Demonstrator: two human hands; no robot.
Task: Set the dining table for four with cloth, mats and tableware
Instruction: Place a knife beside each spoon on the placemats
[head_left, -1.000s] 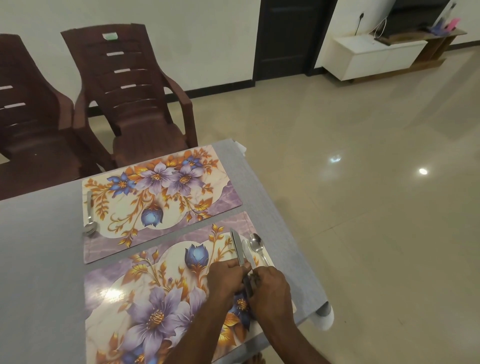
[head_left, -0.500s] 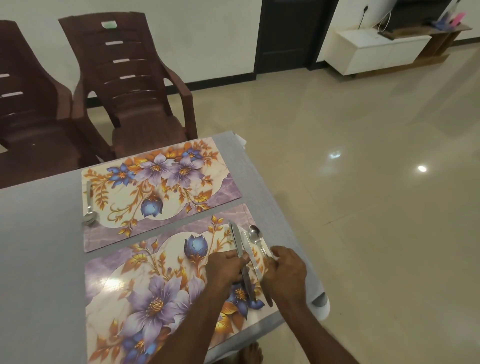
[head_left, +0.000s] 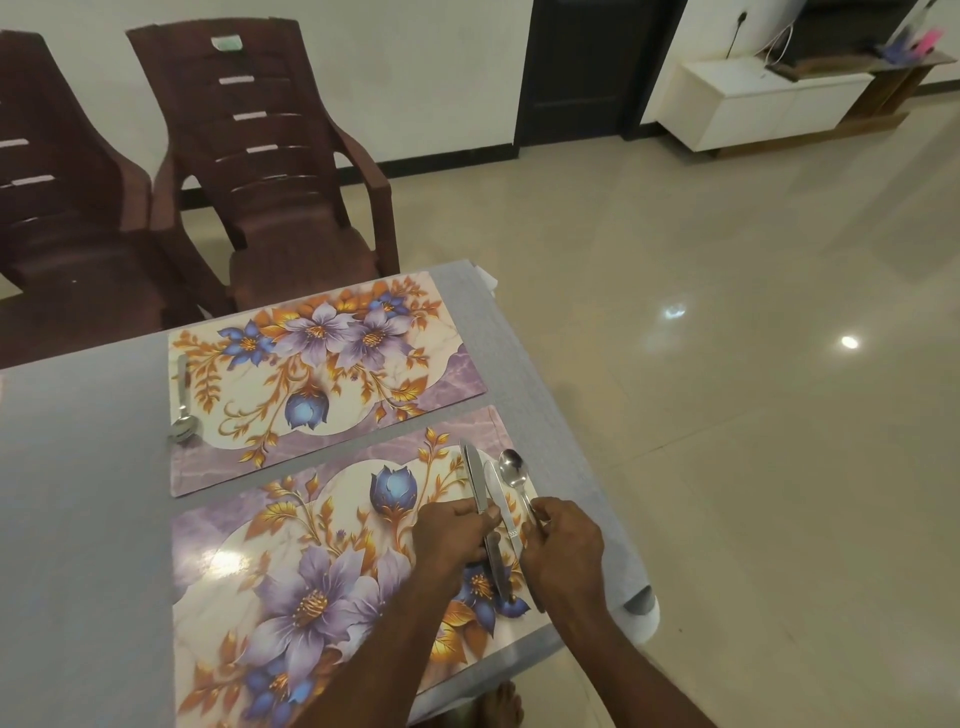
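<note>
Arranging the cutlery at the right end of the near mat is the step in hand: two knives and a spoon are lying side by side there, their tips pointing far. The left hand is curling its fingers around the handle of the left knife, thumb and forefinger pinching it just below the blade. The right hand is pinching the spoon's handle between fingertips, with the middle knife lying between the two hands, seemingly untouched. The far mat is carrying only one spoon at its left end, so the job is looking barely begun; no plates or glasses are showing on the grey-clothed tabletop. The next move is probably calling for straightening these pieces parallel, letting go, and carrying the spare knife over to the far setting.
</note>
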